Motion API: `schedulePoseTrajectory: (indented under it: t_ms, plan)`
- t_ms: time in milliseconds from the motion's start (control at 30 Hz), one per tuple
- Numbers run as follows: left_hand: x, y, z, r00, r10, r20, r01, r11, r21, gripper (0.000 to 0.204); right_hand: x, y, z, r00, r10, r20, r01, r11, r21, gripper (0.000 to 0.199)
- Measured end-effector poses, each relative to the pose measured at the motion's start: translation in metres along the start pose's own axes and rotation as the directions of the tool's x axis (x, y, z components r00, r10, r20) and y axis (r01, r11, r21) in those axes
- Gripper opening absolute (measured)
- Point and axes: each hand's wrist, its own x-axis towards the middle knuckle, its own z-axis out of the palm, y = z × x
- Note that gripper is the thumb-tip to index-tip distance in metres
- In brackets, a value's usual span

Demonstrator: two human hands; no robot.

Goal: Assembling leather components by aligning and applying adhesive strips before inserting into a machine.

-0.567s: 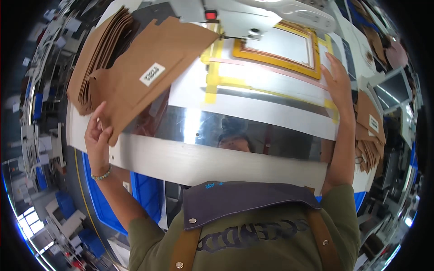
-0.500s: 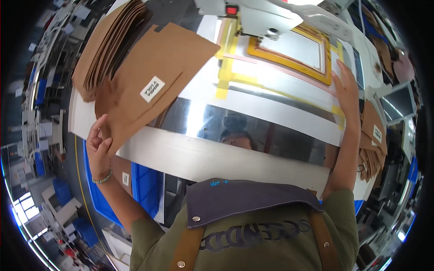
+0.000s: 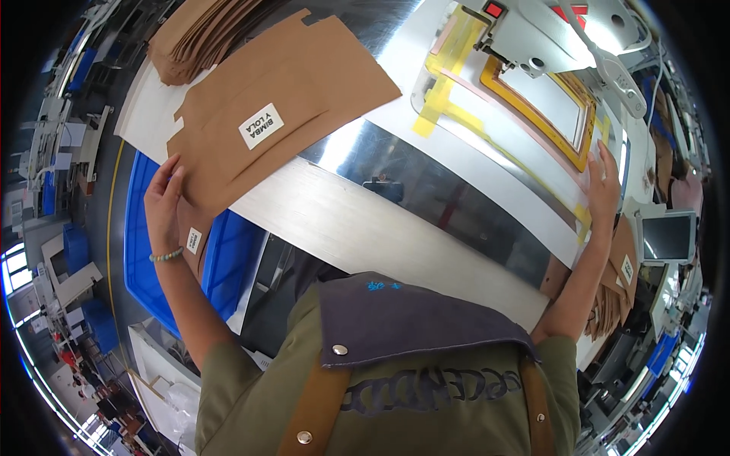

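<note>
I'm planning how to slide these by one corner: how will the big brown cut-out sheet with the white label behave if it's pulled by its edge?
The brown sheet lies flat and thin, so it probably weighs little. It overhangs the table edge near the left hand without visibly drooping, suggesting some stiffness. On the shiny metal surface it would likely slide easily.

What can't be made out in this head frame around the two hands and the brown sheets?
- Left hand: its grip on the brown cut sheet is unclear; the sheet's edge hides the fingertips.
- Right hand: lies flat by the yellow-taped frame; what is beneath the palm is hidden.
- Stack of brown sheets: cut off by the top rim.
- Side screen: too small and warped to tell its content.
</note>
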Motion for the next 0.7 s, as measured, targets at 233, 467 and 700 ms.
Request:
schedulePoseTrajectory:
  t_ms: [233,467,700]
  plan:
    - [-0.003,-0.035,-0.059,0.865,0.250,-0.434,-0.213,0.968,0.133,0.038,0.009,0.047,-0.014,0.978,-0.070,-0.198,0.086,0.994,0.074,0.042]
    - [-0.084,-0.153,-0.165,0.774,0.189,-0.605,-0.130,0.981,0.141,0.042,0.009,0.034,-0.014,0.981,-0.060,-0.185,0.075,0.994,0.077,0.039]
    - [-0.137,-0.268,-0.256,0.726,-0.084,-0.682,0.372,0.883,0.287,0.047,0.008,0.037,-0.015,0.977,-0.109,-0.186,0.123,0.990,0.064,0.037]
